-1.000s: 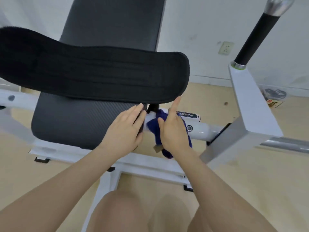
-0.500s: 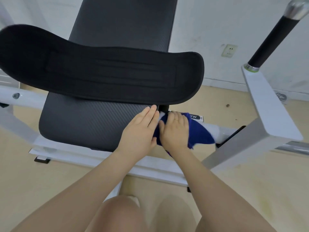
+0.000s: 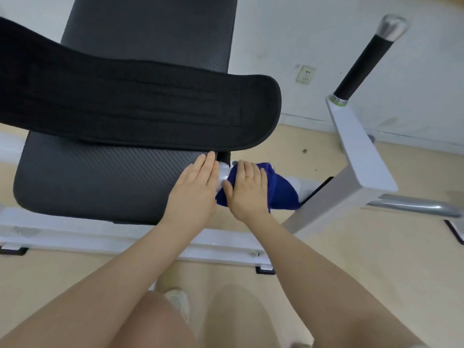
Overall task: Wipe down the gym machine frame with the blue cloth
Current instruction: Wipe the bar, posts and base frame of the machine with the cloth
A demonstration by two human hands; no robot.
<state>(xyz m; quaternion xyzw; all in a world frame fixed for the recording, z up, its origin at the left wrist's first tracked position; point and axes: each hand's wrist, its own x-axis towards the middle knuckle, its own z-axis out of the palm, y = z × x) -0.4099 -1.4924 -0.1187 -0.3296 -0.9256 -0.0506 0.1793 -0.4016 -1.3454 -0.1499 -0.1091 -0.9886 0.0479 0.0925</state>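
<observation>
Beside the dark seat pad (image 3: pixel 100 177), we see our right hand (image 3: pixel 247 190) pressing the blue cloth (image 3: pixel 281 194) flat onto the white frame tube (image 3: pixel 301 184), fingers nearly straight. Our left hand (image 3: pixel 195 194) rests just beside it, fingers straight, touching the pad's edge. Above both, 1 black padded belt (image 3: pixel 140 106) hangs across.

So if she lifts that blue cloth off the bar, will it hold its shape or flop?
Likely flop: the blue cloth drapes over the white bar and sags below it. Probably light, since it bunches under the right hand. It should slide along the smooth bar rather than snag.
</observation>
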